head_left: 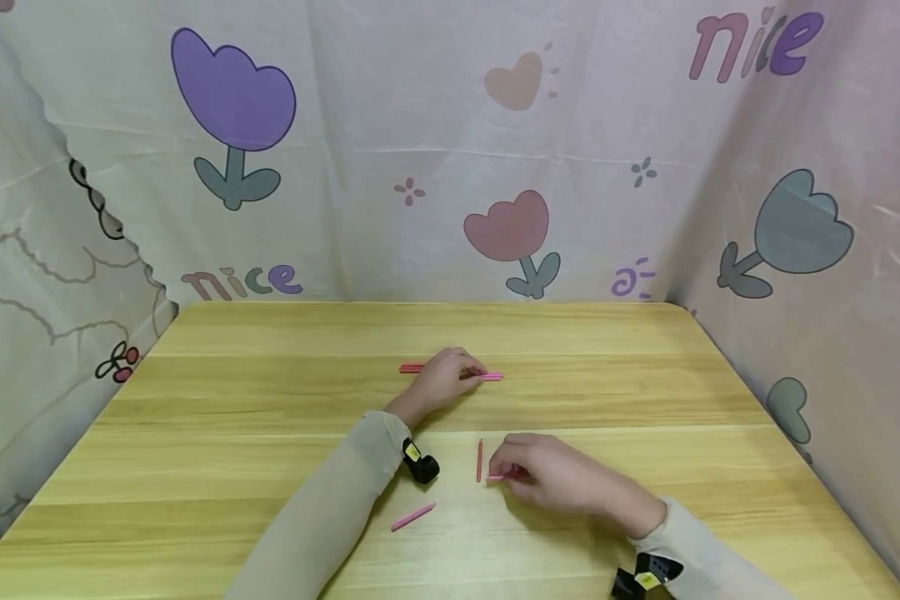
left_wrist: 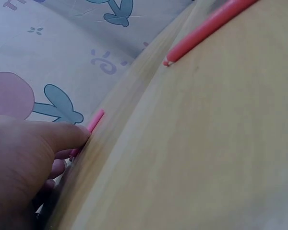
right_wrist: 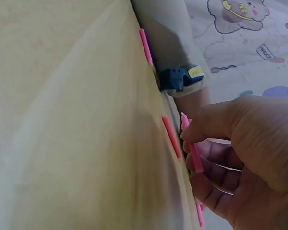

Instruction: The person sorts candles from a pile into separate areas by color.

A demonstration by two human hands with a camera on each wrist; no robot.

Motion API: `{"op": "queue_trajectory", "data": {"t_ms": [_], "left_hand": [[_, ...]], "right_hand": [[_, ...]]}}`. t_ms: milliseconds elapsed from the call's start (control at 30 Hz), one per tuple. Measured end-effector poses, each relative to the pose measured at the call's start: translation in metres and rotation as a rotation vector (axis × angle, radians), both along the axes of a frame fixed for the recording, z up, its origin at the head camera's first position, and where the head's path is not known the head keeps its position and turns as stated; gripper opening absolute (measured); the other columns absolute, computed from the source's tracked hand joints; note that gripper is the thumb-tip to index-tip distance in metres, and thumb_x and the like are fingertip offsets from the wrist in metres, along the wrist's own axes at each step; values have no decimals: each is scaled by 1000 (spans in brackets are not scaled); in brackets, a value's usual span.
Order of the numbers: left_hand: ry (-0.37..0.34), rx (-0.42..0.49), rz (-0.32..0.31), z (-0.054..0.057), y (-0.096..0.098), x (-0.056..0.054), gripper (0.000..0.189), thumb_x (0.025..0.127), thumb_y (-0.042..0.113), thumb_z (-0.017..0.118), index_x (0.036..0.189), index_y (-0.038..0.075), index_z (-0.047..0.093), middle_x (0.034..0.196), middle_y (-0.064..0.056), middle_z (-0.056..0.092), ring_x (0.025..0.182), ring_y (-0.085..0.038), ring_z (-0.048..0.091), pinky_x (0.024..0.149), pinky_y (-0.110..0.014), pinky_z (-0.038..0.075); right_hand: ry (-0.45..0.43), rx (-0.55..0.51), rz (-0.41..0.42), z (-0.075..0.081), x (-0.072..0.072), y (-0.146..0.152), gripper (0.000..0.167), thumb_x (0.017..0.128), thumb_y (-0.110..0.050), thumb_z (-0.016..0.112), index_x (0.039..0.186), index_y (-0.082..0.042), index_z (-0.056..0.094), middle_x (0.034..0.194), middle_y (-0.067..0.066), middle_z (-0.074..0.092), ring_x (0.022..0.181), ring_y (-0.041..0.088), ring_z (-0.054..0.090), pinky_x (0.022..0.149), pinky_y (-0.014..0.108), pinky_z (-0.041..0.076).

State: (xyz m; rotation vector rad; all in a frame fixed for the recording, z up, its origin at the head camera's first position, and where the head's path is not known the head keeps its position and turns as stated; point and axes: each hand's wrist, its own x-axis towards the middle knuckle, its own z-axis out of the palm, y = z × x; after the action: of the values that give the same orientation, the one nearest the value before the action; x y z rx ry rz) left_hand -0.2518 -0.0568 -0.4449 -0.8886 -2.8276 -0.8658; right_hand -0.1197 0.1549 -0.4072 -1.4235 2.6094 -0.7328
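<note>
Slim pink and red sticks with a short wick at one end, like small candles, lie about the table. At the far middle my left hand (head_left: 441,379) pinches a pink candle (left_wrist: 96,120) between thumb and fingers, low over the wood. Pink ends (head_left: 492,377) stick out to the right of that hand, red candles (head_left: 411,367) to its left. Closer in, my right hand (head_left: 551,473) holds another pink candle (right_wrist: 195,155) by thumb and fingertips. Just left of these fingertips lies a single red candle (head_left: 479,461), pointing away from me.
A lone pink candle (head_left: 413,517) lies slantwise near the front, right of the left sleeve (head_left: 322,508). Black cameras (head_left: 422,462) sit on both wrists. The wooden table (head_left: 607,375) ends at a printed cloth (head_left: 390,100) behind and at both sides.
</note>
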Motion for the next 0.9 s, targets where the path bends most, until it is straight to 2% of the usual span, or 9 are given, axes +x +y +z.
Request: {"op": "queue_trajectory", "data": {"t_ms": [200,467,767,900], "left_hand": [[7,-5,6,-2,-2,2,17,95,24,67,108,17,75,104,4,65,98,-15,55,88,-33,44],[10,-3,14,-3,-3,3,17,94,25,68,106,16,76,102,5,65,96,-14,55,86,-33,44],[38,-41,-4,-3,-1,2,18,95,25,66,108,16,75,103,6,66,97,-11,55,89,-31,45],[60,-41,-10,-3,-1,2,18,96,24,65,109,16,75,102,5,66,97,-11,56,90,-30,45]], "right_hand": [[30,-24,-37,5,-12,7,19,86,-3,69,99,-16,70,90,-10,60,75,1,52,65,16,47],[27,-47,-163,21,-35,16,17,88,-6,70,101,-16,69,86,-14,58,77,2,54,67,24,50],[-24,-81,-199,32,-50,14,14,91,-8,68,103,-16,69,87,-13,60,78,4,56,70,34,52],[-25,-91,-222,32,-58,11,13,91,-7,68,102,-16,70,85,-12,60,78,6,56,70,34,52]]}}
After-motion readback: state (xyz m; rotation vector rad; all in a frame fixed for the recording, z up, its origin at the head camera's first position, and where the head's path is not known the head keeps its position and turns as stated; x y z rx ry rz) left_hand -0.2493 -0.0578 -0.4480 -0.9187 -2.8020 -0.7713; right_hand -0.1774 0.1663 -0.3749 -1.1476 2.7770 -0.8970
